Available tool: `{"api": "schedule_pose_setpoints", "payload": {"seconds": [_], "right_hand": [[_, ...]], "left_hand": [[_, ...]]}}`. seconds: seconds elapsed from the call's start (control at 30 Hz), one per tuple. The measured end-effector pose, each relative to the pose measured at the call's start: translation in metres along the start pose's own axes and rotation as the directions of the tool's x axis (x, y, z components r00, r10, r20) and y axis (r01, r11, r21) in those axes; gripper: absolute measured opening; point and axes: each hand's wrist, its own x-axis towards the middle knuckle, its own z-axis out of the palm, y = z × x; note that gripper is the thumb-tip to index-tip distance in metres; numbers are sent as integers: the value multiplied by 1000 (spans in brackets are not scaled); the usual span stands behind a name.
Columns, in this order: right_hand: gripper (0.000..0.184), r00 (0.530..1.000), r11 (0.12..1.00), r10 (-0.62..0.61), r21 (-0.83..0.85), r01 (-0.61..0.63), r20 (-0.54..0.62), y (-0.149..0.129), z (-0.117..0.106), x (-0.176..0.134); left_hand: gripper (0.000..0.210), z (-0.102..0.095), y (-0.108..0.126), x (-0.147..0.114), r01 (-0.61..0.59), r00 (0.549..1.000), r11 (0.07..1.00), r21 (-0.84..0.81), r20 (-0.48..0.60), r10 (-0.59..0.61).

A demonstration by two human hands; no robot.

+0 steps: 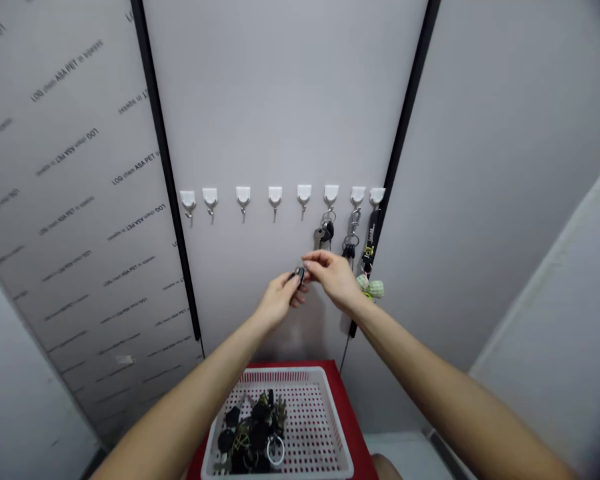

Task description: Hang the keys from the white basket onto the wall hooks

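Note:
Both hands meet in front of the wall, just below the row of hooks. My left hand (280,295) is closed around a small bunch of keys (299,275) with a black part. With thumb and forefinger, my right hand (335,275) pinches the upper end of the same bunch, where a ring seems to be. Just above hangs a set of keys (324,232) with a black fob on a white hook (331,194). Right of it, a clip with a ring and black pieces (350,248) hangs on another hook. A black strap (371,235) with a green checked bow (371,287) hangs at the row's right end.
Several bare white hooks (243,197) continue leftward along the wall. Below my hands, a white perforated basket (320,427) holds a heap of keys and fobs (255,430) at its left. It stands on a red surface (353,433). Dark strips (167,160) run down the wall.

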Motion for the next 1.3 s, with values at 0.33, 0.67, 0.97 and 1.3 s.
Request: {"api": "schedule_pose_setpoints", "payload": {"seconds": [0.33, 0.67, 0.97, 1.3], "right_hand": [[14, 956, 967, -230, -151, 204, -181, -53, 7, 69], [27, 942, 900, -301, -371, 229, -149, -35, 1, 60], [19, 927, 730, -51, -619, 289, 372, 94, 2, -70], [28, 664, 708, 217, -584, 397, 715, 141, 22, -145]], "left_hand": [[16, 9, 74, 60, -85, 988, 996, -13, -130, 83], [12, -2, 46, 51, 46, 995, 997, 55, -96, -41], [23, -50, -84, -60, 197, 979, 881, 429, -40, -200], [23, -70, -136, -119, 12, 983, 616, 788, 105, -153]]}}
